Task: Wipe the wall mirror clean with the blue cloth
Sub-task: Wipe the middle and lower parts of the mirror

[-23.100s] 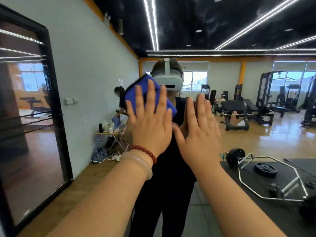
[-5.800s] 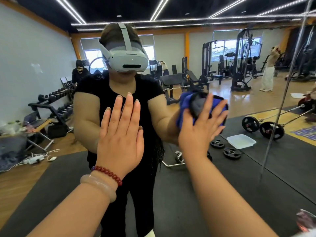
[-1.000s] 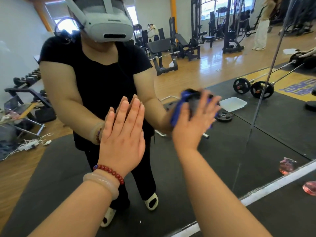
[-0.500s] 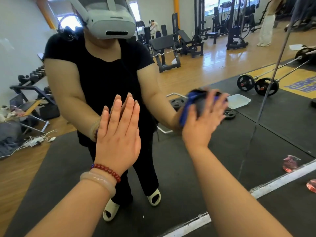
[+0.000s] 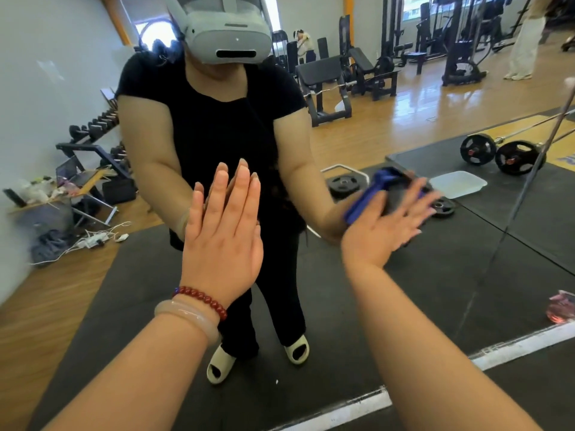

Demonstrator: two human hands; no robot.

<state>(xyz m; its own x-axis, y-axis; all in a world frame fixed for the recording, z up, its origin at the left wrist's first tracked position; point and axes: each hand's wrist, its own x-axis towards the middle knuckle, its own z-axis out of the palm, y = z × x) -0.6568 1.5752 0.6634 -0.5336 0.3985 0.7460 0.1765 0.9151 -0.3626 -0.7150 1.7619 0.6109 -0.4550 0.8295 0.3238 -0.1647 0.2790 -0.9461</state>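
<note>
Red beads on a bracelet (image 5: 199, 298) and a pale bangle (image 5: 186, 318) ring the wrist of the left hand (image 5: 222, 241). That hand lies flat against the wall mirror (image 5: 441, 290) with its fingers straight and close together, holding nothing. To its right, and apart from it, the right hand (image 5: 382, 231) is blurred. Its fingers are spread and straight, pressing the blue cloth (image 5: 370, 194) onto the glass. The cloth sits bunched under that palm and fingers, with a fold showing past the upper left of the hand. The two hands do not touch each other. Below the right hand a white strip (image 5: 513, 346) runs slantwise across the foot of the mirror. Just above the strip, at the far right edge, lies a pink object (image 5: 561, 312); what it is cannot be told. Beyond the hands, in the glass, a person in a black top wears a grey headset (image 5: 228, 35) and pale sandals (image 5: 297, 353) and stands on a dark mat (image 5: 133, 275). Past the right hand the reflection shows a white tray (image 5: 459, 185), weight plates (image 5: 343, 185) and a barbell (image 5: 497, 154) on the mat. Past the left hand a dumbbell rack (image 5: 93, 132) stands along the wall. A black bench (image 5: 329, 85) and other gym machines stand farther back on the wooden floor (image 5: 404, 119).
</note>
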